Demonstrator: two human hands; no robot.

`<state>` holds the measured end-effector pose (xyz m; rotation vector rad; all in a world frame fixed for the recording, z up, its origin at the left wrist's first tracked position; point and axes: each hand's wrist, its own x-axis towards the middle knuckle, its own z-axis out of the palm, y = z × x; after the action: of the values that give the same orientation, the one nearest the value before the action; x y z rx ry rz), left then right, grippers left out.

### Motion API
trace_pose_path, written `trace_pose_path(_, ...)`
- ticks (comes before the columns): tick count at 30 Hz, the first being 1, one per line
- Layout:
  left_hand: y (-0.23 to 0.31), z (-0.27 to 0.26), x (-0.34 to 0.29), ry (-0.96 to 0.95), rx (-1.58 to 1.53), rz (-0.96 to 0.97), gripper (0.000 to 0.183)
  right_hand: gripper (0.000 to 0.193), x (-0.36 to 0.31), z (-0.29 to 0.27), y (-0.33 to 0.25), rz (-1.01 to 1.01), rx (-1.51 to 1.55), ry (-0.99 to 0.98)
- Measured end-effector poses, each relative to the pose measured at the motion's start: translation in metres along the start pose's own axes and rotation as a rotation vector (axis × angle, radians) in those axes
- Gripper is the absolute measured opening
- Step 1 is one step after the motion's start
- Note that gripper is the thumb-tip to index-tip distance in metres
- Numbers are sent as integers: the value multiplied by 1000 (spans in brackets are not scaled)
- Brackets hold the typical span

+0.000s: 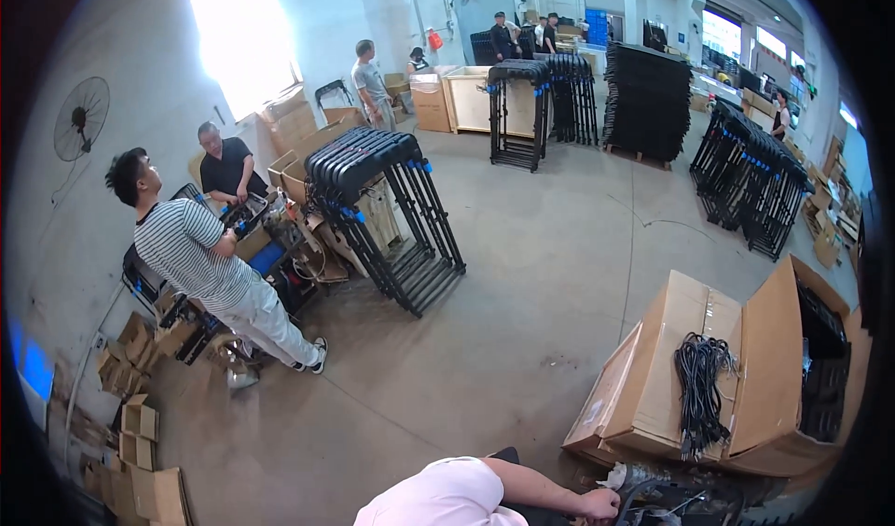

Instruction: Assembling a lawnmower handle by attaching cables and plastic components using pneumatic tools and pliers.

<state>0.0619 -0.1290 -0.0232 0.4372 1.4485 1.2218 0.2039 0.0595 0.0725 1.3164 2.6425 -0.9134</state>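
My left arm, in a pink sleeve, stretches to the right along the lower edge. At its end my left hand (pixel 601 505) has its fingers curled closed at the near side of a black tray-like frame (pixel 685 489). What the fingers hold, if anything, is too small and partly hidden to name. Small loose items lie inside that black frame, one of them thin and metallic. Crumpled clear plastic (pixel 615 477) lies just beyond my hand. Behind it, a bundle of black cables (pixel 704 395) hangs over an open cardboard box (pixel 653 367). My right hand is out of view.
Stacked black folding frames (pixel 364 167) stand on the concrete floor (pixel 522 274); more frames (pixel 746 176) are at the right. A person in a striped shirt (pixel 200 251) stands left, beside another at a cluttered bench (pixel 270 256). Flattened cartons (pixel 140 433) lie lower left.
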Motion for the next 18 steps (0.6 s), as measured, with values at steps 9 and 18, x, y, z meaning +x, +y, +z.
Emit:
trace_pose_path(9,4,-4,5,-3,-35,-43,9,49,27,14,23,-96,-489,-113)
trace_pose_path(18,8,-5,0,-60,-56,-54,9,41,17,1,22,-99,-190,-28)
